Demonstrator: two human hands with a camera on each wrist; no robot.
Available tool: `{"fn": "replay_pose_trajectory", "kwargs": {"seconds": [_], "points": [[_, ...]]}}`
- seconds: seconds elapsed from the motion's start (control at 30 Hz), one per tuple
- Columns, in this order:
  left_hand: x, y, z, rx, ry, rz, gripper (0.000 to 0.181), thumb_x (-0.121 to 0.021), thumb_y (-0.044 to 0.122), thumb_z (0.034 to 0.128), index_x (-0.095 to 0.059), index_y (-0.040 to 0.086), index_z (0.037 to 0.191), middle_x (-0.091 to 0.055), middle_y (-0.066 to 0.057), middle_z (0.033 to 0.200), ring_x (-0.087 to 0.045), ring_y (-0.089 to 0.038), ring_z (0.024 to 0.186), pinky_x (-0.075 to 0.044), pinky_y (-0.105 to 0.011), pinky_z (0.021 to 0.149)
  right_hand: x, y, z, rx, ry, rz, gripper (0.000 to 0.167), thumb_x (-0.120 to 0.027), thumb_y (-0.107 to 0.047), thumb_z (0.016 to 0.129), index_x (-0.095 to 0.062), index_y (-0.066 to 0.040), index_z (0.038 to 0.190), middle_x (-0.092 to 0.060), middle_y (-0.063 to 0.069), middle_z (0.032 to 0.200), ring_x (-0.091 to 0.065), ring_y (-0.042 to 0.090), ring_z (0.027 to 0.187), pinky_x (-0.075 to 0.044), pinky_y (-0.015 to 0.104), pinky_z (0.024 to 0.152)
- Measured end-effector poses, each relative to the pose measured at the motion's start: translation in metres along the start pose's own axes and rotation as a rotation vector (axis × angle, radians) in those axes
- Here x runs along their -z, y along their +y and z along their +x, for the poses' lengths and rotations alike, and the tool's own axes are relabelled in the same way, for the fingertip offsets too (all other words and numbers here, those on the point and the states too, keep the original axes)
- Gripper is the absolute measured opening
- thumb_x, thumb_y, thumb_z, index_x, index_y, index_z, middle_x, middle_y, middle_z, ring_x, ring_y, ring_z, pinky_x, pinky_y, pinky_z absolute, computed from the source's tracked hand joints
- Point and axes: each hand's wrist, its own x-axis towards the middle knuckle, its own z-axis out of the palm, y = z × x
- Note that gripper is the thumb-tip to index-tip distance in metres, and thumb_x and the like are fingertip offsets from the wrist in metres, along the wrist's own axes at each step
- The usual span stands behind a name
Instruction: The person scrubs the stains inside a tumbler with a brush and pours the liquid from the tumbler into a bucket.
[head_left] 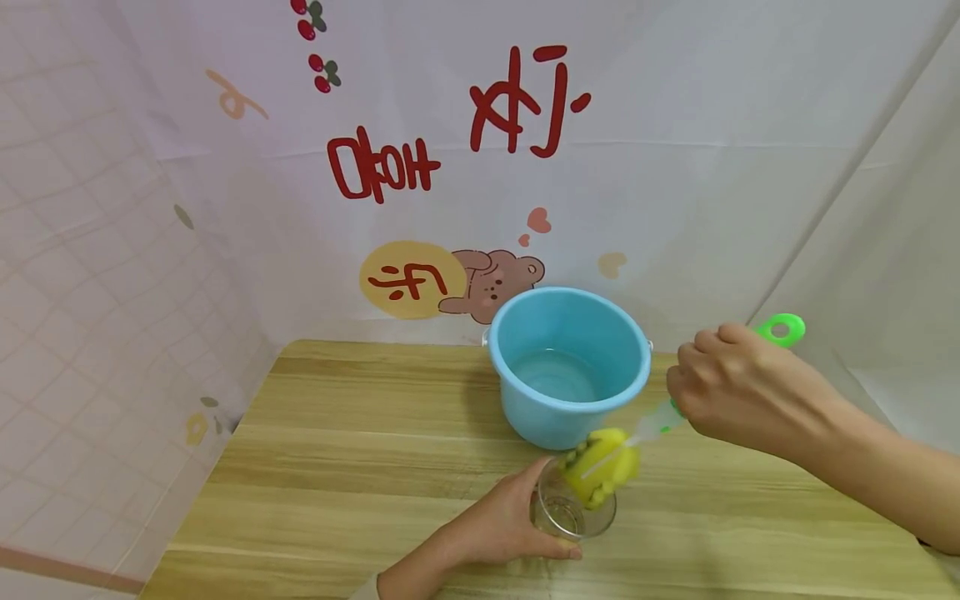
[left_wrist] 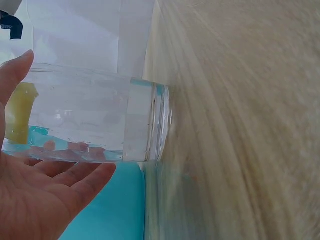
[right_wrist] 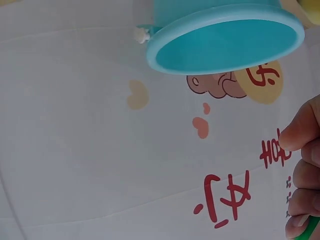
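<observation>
A clear drinking glass point(head_left: 576, 523) stands on the wooden table, its mouth facing up. My left hand point(head_left: 510, 518) holds it round the side; in the left wrist view the thumb and fingers of the left hand point(left_wrist: 55, 190) lie on either side of the glass point(left_wrist: 95, 115). My right hand point(head_left: 738, 383) grips the green-and-white handle of a bottle brush with a yellow sponge head point(head_left: 603, 467). The sponge head is at the glass's mouth, partly inside it, slightly blurred. In the right wrist view the right hand's curled fingers point(right_wrist: 306, 175) show at the edge, round the green handle.
Behind the glass a light blue bucket point(head_left: 525, 417) with water in it stands on the wooden table point(head_left: 360, 433). A white printed curtain point(head_left: 675, 208) hangs close behind the table, and a grid-patterned one point(head_left: 75, 333) lies along the left.
</observation>
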Motion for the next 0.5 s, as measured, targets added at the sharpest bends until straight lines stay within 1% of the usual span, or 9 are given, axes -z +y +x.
{"fn": "replay_pose_trajectory", "kwargs": {"seconds": [0.07,0.13,0.27,0.33,0.4,0.5], "points": [[0.0,0.0,0.0,-0.001,-0.002,-0.001,0.094,-0.093,0.041,0.0805,-0.037,0.036,0.155,-0.056,0.014,0.139,-0.056,-0.011,0.128,-0.045,-0.027,0.106,0.0,0.001,-0.004,-0.019,0.011,0.004,0.033,-0.022,0.018,0.076,-0.013,-0.012,0.065,-0.017,0.0,0.058,-0.015,0.011,0.054,-0.014,0.024,0.054],[0.0,0.0,0.001,-0.001,-0.002,-0.002,0.093,-0.093,0.041,0.0805,-0.038,0.035,0.155,-0.057,0.014,0.138,-0.057,-0.011,0.127,-0.046,-0.027,0.106,0.0,0.002,-0.008,-0.029,0.006,-0.004,0.032,-0.021,0.016,0.074,-0.011,-0.012,0.067,-0.015,-0.001,0.059,-0.014,0.01,0.054,-0.013,0.024,0.054],[0.0,0.001,0.0,0.003,0.004,0.011,0.092,-0.093,0.042,0.0802,-0.038,0.035,0.154,-0.058,0.01,0.139,-0.056,-0.011,0.128,-0.046,-0.028,0.106,0.0,0.002,-0.019,-0.052,-0.014,0.0,0.029,-0.02,0.013,0.078,-0.012,-0.013,0.066,-0.014,-0.001,0.059,-0.014,0.009,0.055,-0.013,0.023,0.055],[0.0,0.0,0.0,0.003,0.006,0.015,0.092,-0.093,0.042,0.0802,-0.039,0.035,0.154,-0.059,0.007,0.14,-0.056,-0.011,0.128,-0.046,-0.028,0.105,-0.002,0.001,-0.025,-0.08,-0.011,0.04,0.028,-0.02,0.008,0.081,-0.015,-0.013,0.064,-0.015,-0.002,0.059,-0.013,0.01,0.054,-0.012,0.023,0.055],[0.0,0.0,0.0,0.001,0.005,0.015,0.091,-0.093,0.042,0.0804,-0.039,0.036,0.154,-0.059,0.005,0.139,-0.057,-0.011,0.127,-0.047,-0.027,0.104,-0.005,-0.001,-0.032,-0.116,0.002,0.08,0.025,-0.021,0.003,0.08,-0.017,-0.015,0.063,-0.016,-0.003,0.058,-0.012,0.01,0.054,-0.012,0.023,0.055],[0.0,-0.001,-0.001,-0.005,0.003,0.009,0.088,-0.092,0.041,0.0808,-0.04,0.036,0.152,-0.06,0.005,0.137,-0.058,-0.011,0.124,-0.048,-0.026,0.101,-0.009,-0.005,-0.043,-0.166,0.016,0.128,0.022,-0.023,-0.003,0.079,-0.02,-0.015,0.062,-0.016,-0.004,0.059,-0.011,0.01,0.055,-0.011,0.024,0.055]]}}
